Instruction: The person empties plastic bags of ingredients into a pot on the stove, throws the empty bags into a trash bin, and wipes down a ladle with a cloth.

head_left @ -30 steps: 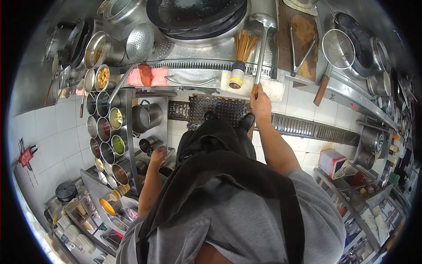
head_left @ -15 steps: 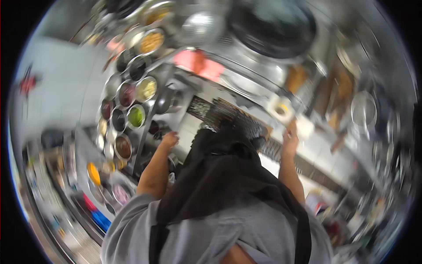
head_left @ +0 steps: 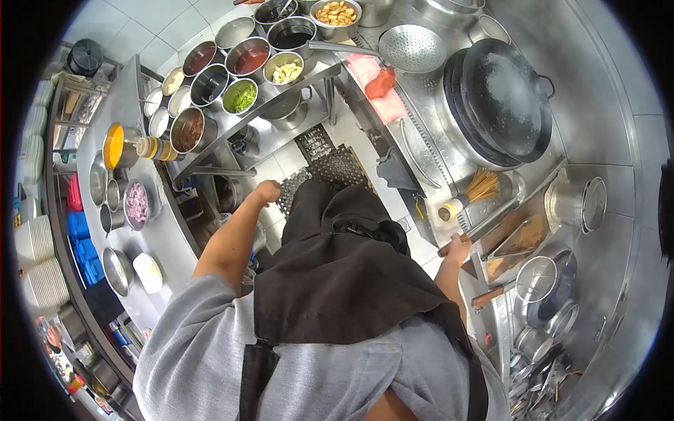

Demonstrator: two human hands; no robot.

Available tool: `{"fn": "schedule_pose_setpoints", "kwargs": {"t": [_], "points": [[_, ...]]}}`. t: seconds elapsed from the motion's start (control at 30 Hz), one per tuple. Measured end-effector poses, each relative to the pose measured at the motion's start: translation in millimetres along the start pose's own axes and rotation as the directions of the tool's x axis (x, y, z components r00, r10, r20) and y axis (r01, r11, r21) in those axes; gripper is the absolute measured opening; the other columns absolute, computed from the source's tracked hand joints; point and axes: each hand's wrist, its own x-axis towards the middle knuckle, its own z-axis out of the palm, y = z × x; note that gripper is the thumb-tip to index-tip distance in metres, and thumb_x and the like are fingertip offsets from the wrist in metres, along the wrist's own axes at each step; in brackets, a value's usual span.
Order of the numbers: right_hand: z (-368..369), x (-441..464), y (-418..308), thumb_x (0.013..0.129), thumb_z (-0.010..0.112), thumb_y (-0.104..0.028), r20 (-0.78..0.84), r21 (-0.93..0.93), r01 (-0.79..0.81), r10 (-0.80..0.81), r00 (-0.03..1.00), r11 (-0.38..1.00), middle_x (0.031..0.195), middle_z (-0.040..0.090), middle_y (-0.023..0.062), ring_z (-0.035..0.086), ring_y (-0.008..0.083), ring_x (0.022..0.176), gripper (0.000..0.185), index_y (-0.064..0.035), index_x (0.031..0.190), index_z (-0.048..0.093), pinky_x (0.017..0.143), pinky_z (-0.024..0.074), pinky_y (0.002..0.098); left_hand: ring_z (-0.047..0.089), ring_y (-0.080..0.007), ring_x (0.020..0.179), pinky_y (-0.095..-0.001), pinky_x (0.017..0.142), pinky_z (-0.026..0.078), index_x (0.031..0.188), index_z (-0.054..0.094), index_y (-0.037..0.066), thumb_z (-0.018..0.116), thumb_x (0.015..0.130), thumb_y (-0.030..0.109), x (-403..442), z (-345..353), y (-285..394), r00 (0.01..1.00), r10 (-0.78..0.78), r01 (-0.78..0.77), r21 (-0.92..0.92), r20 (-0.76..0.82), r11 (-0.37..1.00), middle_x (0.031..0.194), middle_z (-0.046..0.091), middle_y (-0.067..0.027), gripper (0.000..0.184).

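Note:
My left hand [head_left: 267, 191] hangs over the floor by the counter on the left, its fingers curled closed with nothing visible in them. My right hand [head_left: 458, 249] is closed around a short wooden handle [head_left: 444, 251], whose end sticks out to the left of the fist. What the handle belongs to is not clear. Just beyond that hand is a tank with brown contents [head_left: 523, 242]. A bottle with a yellow cap [head_left: 448, 211] and a bamboo brush [head_left: 483, 185] lie a little farther up.
Metal pots of sauces and chopped greens [head_left: 241, 97] crowd the left counter, with a bowl of sliced onion [head_left: 137, 201] nearer. A perforated ladle [head_left: 411, 49] and stacked black woks [head_left: 502, 98] sit at the stove. A wooden-handled strainer [head_left: 536, 279] rests at right. Black mats [head_left: 337, 166] cover part of the floor.
The view has swung and become sharp after heavy blur. My right hand is now closed on the wooden handle; earlier its grip was blurred. My left hand stays low by the left counter.

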Motion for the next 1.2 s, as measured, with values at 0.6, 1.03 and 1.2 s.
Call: {"fn": "schedule_pose_setpoints", "kwargs": {"t": [0.6,1.03,1.2], "points": [[-51,108,98,0.088,0.050,-0.023,0.212,0.541,0.026,-0.166,0.963,0.841,0.059,0.044,0.0025,0.043,0.0147,0.042,0.015,-0.0104,0.079,0.048,0.036,0.0329,0.0264,0.063,-0.0366,0.102,-0.0449,0.086,0.050,0.103,0.070,0.006,0.057,0.071,0.022,-60,138,33,0.957,0.239,-0.242,-0.002,-0.163,0.970,0.103,0.067,-0.0191,0.037],[-121,-85,-65,0.087,0.053,-0.009,0.012,0.653,0.266,-0.362,0.932,0.709,0.060,0.045,-0.0011,0.044,0.0089,0.043,0.012,-0.0063,0.099,0.055,0.035,0.0356,0.0260,0.065,-0.0219,0.083,-0.0362,0.075,0.053,0.121,0.059,0.001,0.064,0.080,0.023,-57,149,-44,0.980,0.159,-0.191,-0.321,-0.123,0.928,0.098,0.069,-0.0139,0.047],[-126,-146,1,0.082,0.061,-0.011,-0.065,0.557,0.344,-0.374,0.925,0.756,0.062,0.052,0.0105,0.050,0.0194,0.054,0.017,-0.0024,0.093,0.052,0.052,0.0423,0.0345,0.066,-0.0161,0.087,-0.0282,0.071,0.052,0.121,0.061,0.002,0.062,0.089,0.018,-107,105,87,0.875,0.484,-0.399,-0.589,-0.015,0.703,0.101,0.069,-0.0068,0.035]]}}
